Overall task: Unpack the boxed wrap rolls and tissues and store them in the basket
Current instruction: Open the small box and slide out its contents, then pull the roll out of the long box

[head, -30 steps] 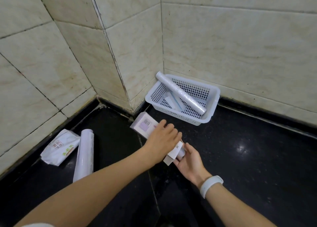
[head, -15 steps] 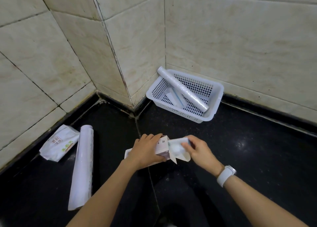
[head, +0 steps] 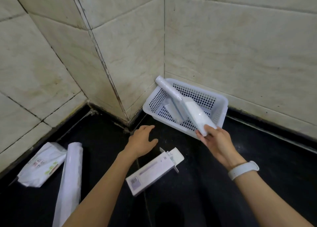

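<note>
A short white plastic-wrapped roll (head: 197, 118), right of centre, hung over the white perforated plastic basket (head: 221, 110), its near end pinched in the right hand (head: 215, 142). The left hand (head: 141, 141) hovered spread, empty, above the opened white cardboard box (head: 152, 172) on the black floor (head: 240, 201).

The long roll (head: 69, 182) at lower left runs off the bottom edge; the tissue pack's (head: 40, 165) print is blurred, unreadable.

No legible text anywhere. Open box (head: 151, 172) on the floor carries a barcode label and a small square code, both blurred; tissue pack (head: 41, 163) has red and green print, too smeared to read.
</note>
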